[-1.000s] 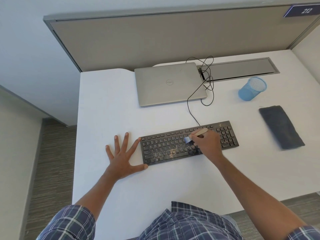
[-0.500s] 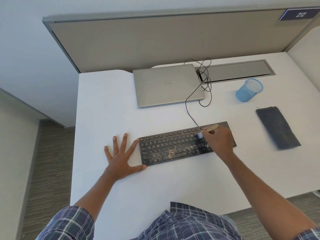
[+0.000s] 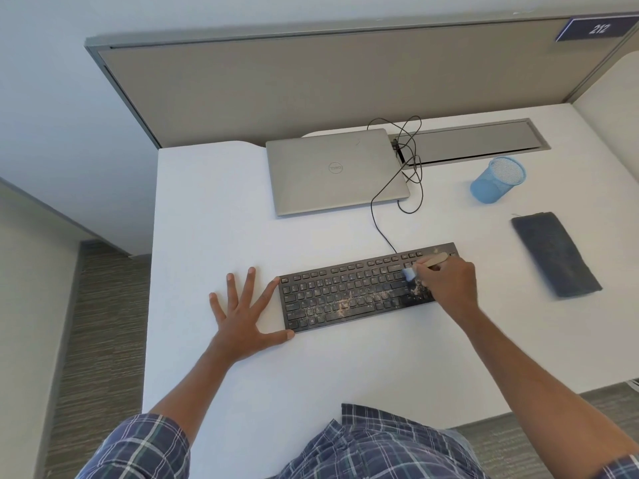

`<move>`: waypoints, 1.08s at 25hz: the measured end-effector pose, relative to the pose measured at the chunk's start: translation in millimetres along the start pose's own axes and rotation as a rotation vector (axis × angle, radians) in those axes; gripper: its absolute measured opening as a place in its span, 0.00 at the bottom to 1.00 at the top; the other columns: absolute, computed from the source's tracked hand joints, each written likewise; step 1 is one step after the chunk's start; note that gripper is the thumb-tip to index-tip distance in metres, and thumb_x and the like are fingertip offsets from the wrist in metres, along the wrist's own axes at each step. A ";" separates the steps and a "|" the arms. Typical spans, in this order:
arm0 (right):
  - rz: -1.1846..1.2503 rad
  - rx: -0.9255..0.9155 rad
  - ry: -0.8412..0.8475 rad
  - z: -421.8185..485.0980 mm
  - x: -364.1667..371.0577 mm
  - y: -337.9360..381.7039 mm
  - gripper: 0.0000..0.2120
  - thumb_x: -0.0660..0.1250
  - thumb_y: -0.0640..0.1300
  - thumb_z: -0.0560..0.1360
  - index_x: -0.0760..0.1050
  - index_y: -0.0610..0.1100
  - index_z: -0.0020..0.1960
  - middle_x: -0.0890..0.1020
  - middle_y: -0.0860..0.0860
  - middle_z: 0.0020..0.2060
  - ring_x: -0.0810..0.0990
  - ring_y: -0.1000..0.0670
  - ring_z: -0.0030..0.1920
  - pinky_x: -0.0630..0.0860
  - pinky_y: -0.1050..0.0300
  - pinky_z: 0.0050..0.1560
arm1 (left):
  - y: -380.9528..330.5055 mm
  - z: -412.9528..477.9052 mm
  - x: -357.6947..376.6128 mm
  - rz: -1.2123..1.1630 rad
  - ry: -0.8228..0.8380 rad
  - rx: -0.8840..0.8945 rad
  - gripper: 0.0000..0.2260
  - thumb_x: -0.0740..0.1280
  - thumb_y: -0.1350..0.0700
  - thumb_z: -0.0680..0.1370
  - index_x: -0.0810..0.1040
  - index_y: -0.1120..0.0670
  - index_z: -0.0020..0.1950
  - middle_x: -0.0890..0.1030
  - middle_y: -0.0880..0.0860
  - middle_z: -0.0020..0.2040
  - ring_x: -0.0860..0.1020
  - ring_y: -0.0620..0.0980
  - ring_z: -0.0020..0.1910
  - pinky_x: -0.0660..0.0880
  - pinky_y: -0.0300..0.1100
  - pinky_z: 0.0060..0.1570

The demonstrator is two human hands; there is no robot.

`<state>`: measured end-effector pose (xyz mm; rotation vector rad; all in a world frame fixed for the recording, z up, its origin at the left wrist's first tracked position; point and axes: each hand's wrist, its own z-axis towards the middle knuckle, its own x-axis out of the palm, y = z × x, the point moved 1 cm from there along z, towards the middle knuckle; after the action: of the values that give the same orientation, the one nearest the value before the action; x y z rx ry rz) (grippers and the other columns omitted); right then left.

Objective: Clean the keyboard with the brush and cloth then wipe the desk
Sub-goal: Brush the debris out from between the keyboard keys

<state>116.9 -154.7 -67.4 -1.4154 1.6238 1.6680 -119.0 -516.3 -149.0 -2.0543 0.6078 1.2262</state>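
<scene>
A black keyboard (image 3: 349,295) lies on the white desk (image 3: 214,209), with pale dust and crumbs scattered over its middle and right keys. My right hand (image 3: 449,283) grips a small brush (image 3: 423,266) with a wooden handle; its light bristles touch the keys at the keyboard's right part. My left hand (image 3: 245,314) lies flat on the desk with fingers spread, its thumb and index fingertip against the keyboard's left edge. A folded dark grey cloth (image 3: 555,254) lies on the desk to the right, apart from both hands.
A closed silver laptop (image 3: 333,171) sits behind the keyboard, with a tangled black cable (image 3: 409,157) running to the keyboard. A blue mesh pen cup (image 3: 498,179) stands at the back right. A grey cable tray (image 3: 473,141) and partition line the desk's back edge.
My right hand swept the brush rightwards along the keyboard, from its middle to its right part. My left hand has stayed flat at the left edge.
</scene>
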 end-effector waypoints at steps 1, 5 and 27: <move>-0.016 0.001 -0.026 1.5 -2.8 0.1 0.08 0.75 0.54 0.74 0.90 0.51 0.48 0.86 0.50 0.36 0.84 0.45 0.40 0.77 0.55 0.39 | -0.1 0.2 0.5 -0.005 -0.004 0.002 0.54 0.58 0.13 0.65 0.39 0.28 0.84 0.29 0.43 0.86 0.25 0.60 0.83 0.38 0.79 0.75; -0.074 -0.057 -0.054 -3.6 1.1 17.8 0.09 0.74 0.52 0.76 0.87 0.48 0.44 0.85 0.46 0.36 0.82 0.41 0.40 0.81 0.50 0.41 | -0.1 0.1 0.9 -0.011 -0.007 0.001 0.54 0.60 0.13 0.65 0.40 0.28 0.84 0.30 0.43 0.86 0.26 0.60 0.83 0.39 0.79 0.75; 0.100 -0.333 0.094 -107.5 107.4 101.8 0.09 0.72 0.46 0.82 0.88 0.42 0.50 0.89 0.47 0.40 0.85 0.44 0.41 0.82 0.49 0.42 | -0.3 0.0 0.6 -0.054 -0.017 -0.005 0.54 0.62 0.14 0.65 0.40 0.27 0.84 0.30 0.43 0.86 0.25 0.59 0.83 0.35 0.78 0.75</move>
<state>28.0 -313.3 -87.9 -1.6121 1.5390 2.0323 -118.4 -516.1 -149.4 -2.0489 0.5382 1.2142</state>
